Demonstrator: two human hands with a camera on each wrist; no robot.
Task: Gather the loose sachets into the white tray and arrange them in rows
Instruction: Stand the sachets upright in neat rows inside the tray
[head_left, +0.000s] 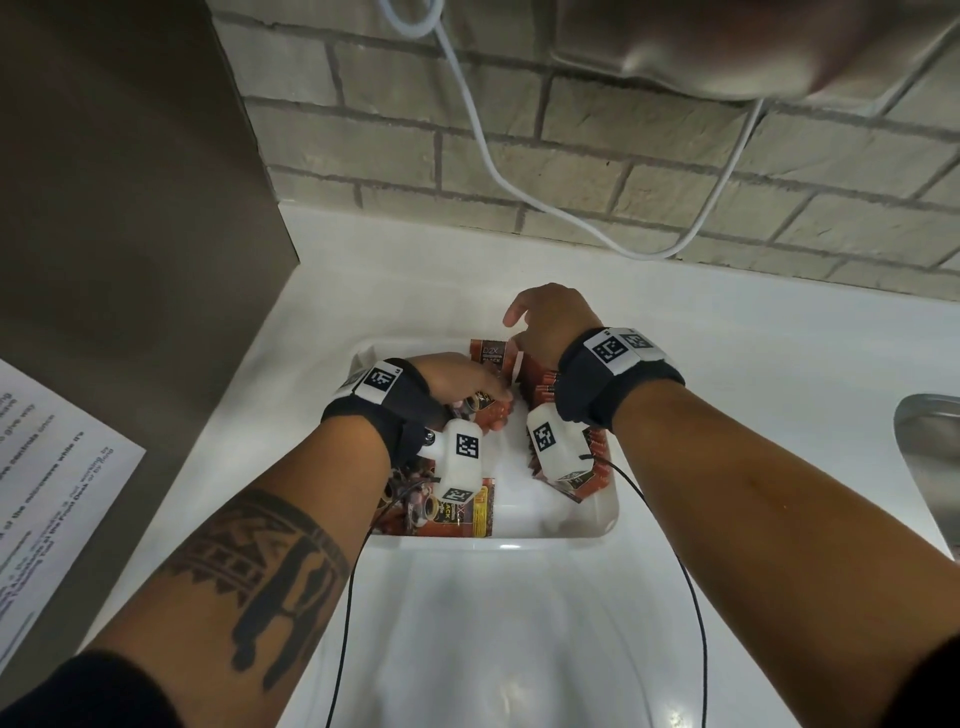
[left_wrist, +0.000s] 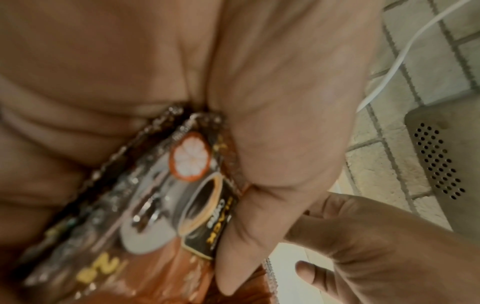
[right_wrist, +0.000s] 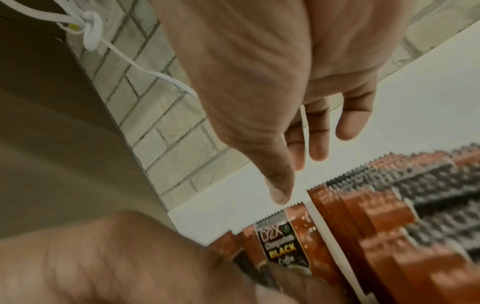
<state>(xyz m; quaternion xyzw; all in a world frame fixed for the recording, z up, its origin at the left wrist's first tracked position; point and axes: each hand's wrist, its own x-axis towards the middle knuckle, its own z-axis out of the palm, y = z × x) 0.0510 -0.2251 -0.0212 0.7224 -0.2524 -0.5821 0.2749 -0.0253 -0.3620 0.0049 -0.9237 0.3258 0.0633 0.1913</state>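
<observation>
A white tray (head_left: 519, 543) sits on the white counter and holds orange-brown coffee sachets. My left hand (head_left: 457, 379) is inside it, with its thumb (left_wrist: 272, 144) and fingers gripping a bundle of sachets (left_wrist: 161, 195) that stands against the far end. My right hand (head_left: 550, 322) hovers over the far right of the tray with its fingers (right_wrist: 319, 144) straight and nothing in them, just above an upright row of sachets (right_wrist: 376, 226). That row runs along the tray's right side (head_left: 592, 467). More sachets (head_left: 457, 514) lie flat at the near left.
A brick wall with a hanging white cable (head_left: 498, 171) stands behind the counter. A brown cabinet side (head_left: 130, 234) carrying a printed sheet (head_left: 47, 467) closes the left. A metal sink (head_left: 930, 441) is at the right edge, and a steel appliance (head_left: 727, 47) hangs overhead.
</observation>
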